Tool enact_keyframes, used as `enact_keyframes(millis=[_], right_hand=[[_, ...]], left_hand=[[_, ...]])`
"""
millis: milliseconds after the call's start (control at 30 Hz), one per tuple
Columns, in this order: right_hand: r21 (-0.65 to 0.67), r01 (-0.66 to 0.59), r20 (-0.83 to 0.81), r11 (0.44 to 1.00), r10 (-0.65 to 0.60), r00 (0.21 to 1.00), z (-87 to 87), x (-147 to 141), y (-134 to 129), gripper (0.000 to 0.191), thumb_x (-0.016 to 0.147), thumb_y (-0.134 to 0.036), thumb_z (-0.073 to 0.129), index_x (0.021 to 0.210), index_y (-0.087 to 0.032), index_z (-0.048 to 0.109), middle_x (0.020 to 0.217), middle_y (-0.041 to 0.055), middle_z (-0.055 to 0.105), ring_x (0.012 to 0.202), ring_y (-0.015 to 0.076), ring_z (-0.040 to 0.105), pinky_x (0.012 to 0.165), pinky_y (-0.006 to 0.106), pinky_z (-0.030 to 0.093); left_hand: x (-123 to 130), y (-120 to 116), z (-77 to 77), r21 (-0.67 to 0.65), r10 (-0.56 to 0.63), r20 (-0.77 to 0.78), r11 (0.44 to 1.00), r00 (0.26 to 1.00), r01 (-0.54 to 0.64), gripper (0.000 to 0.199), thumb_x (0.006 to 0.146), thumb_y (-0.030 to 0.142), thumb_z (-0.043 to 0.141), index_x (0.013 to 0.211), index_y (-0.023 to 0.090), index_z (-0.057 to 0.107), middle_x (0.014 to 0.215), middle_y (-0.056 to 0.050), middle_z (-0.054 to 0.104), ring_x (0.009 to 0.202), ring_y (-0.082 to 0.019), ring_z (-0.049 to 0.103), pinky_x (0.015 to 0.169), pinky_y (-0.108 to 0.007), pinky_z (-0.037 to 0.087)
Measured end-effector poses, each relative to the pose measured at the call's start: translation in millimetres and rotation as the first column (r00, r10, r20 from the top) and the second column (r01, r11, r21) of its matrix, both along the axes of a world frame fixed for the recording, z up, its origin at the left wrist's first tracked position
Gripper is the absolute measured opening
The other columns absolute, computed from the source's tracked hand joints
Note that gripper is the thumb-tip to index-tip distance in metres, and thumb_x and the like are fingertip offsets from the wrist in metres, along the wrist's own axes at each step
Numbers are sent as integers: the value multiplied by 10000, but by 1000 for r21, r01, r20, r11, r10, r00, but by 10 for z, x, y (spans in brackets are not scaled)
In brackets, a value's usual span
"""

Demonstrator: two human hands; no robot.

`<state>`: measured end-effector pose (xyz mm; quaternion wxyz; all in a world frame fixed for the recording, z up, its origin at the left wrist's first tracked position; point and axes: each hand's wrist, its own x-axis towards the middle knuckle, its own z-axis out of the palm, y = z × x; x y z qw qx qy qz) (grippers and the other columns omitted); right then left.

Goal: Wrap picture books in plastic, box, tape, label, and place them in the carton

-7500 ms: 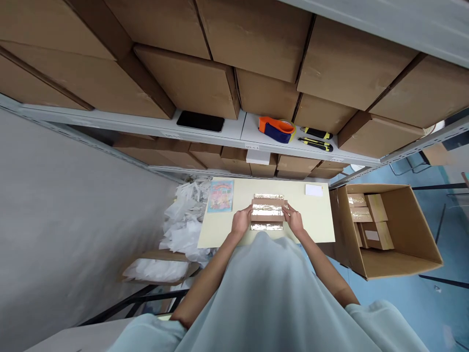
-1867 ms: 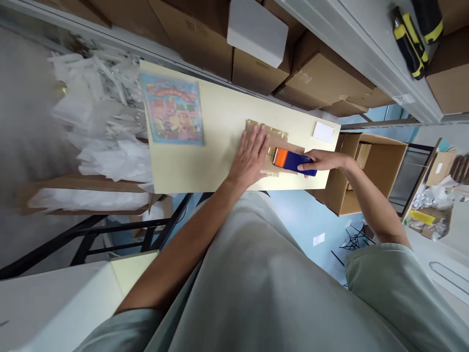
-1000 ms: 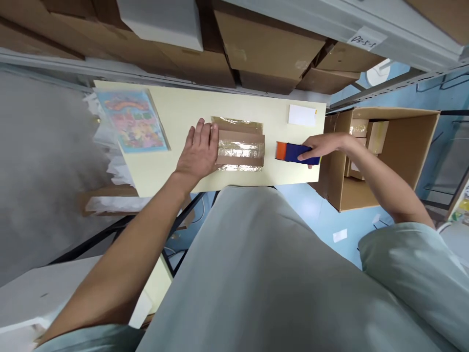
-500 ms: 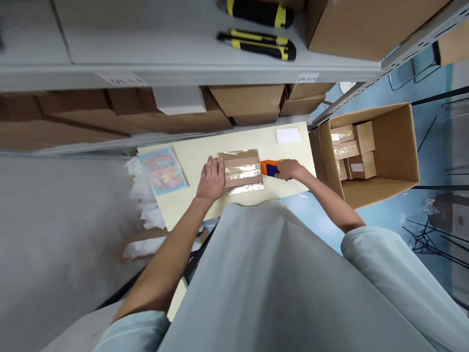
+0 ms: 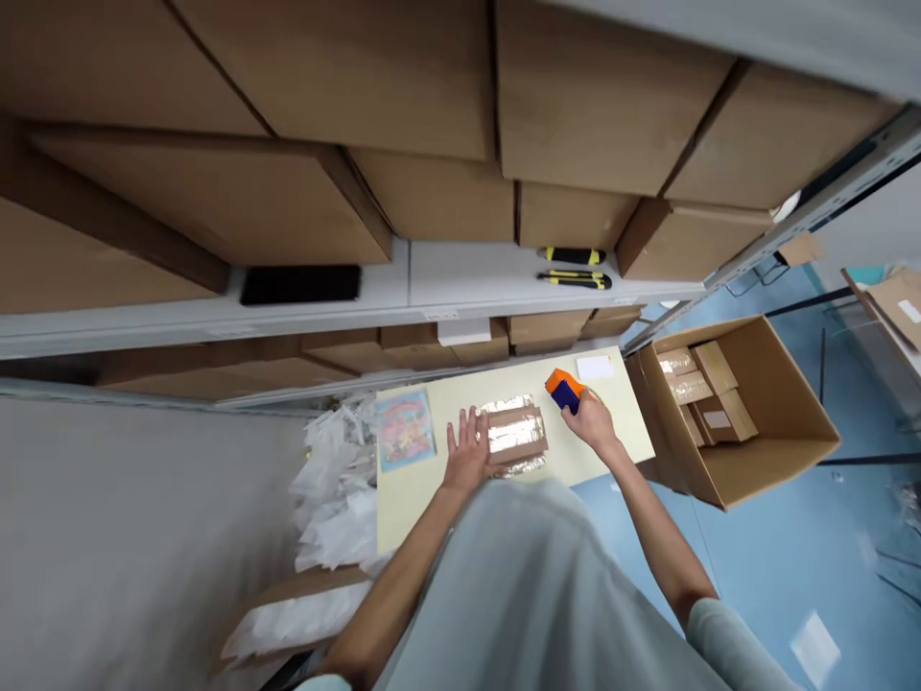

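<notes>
A small flat cardboard box (image 5: 519, 434), banded with shiny clear tape, lies on the cream tabletop (image 5: 410, 489). My left hand (image 5: 469, 456) rests on its left end, fingers spread and stretched out. To the right of the box, my right hand (image 5: 591, 420) is wrapped round an orange and dark-blue tape dispenser (image 5: 564, 388), held apart from the box. A colourful printed packet (image 5: 404, 429) lies at the table's left end, and a white card (image 5: 594, 367) near the back right corner.
A large open carton (image 5: 781, 413) holding several taped boxes stands right of the table. Behind rises a shelf (image 5: 460, 278) with cartons, two utility knives (image 5: 574, 279) and a black flat object (image 5: 300, 285). White plastic bags (image 5: 335, 509) are heaped on the left.
The view has tilted up, showing more of the shelves. My right hand has lifted the tape dispenser away from the box's right end. My left hand stays on the box, fingers more spread.
</notes>
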<state>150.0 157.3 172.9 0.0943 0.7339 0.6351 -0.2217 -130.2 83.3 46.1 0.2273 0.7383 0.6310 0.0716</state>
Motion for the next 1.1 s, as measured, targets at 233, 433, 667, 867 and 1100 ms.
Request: enact_keyframes(millis=[233, 433, 667, 867, 1100], right_hand=[[478, -279, -161, 833, 395, 904, 452, -909, 961, 458, 1062, -276, 478, 1435, -41, 601, 1205, 249, 804, 1145, 381, 753, 1078, 487, 555], [544, -422, -1, 726, 503, 864, 999, -1429, 1892, 373, 1076, -225, 516, 1348, -36, 688, 1244, 253, 805, 1201, 356, 727, 1155, 494, 510], [622, -388, 9, 680, 490, 872, 1033, -1387, 1998, 555, 1051, -179, 534, 1576, -5, 566, 1562, 306, 633, 1478, 408, 546, 1301, 582, 372], [636, -152, -255, 757, 392, 884, -210, -721, 601, 636, 1155, -344, 356, 1727, -65, 383, 1734, 276, 472, 1612, 377, 448, 1329, 616, 409], [75, -45, -433, 996, 73, 899, -1280, -564, -694, 970, 1118, -613, 464, 1776, 31, 159, 1839, 327, 281, 1742, 390, 296, 1360, 537, 403]], left_hand=[[158, 1110, 1174, 497, -146, 58, 862, 988, 98, 986, 987, 343, 724, 1809, 107, 233, 1890, -244, 177, 1784, -416, 41, 1427, -677, 140], [90, 1813, 1805, 486, 0, 86, 873, 996, -42, 815, 946, 260, 691, 1701, 53, 464, 1853, -247, 297, 1759, -478, 170, 1406, -712, 216], [-47, 1354, 1414, 418, 110, 254, 883, 961, -211, 598, 1031, 362, 609, 1597, 172, 614, 1766, -192, 498, 1711, -400, 367, 1410, -606, 313], [-246, 226, 458, -119, 556, 272, 829, 786, -546, 587, 1013, 365, 591, 1527, 83, 629, 1554, -259, 689, 1489, -405, 651, 1266, -553, 518], [201, -217, -28, -321, 647, 115, 742, 754, -588, 536, 1068, 541, 565, 1419, 148, 664, 1216, -199, 824, 1197, -399, 785, 1040, -475, 597]])
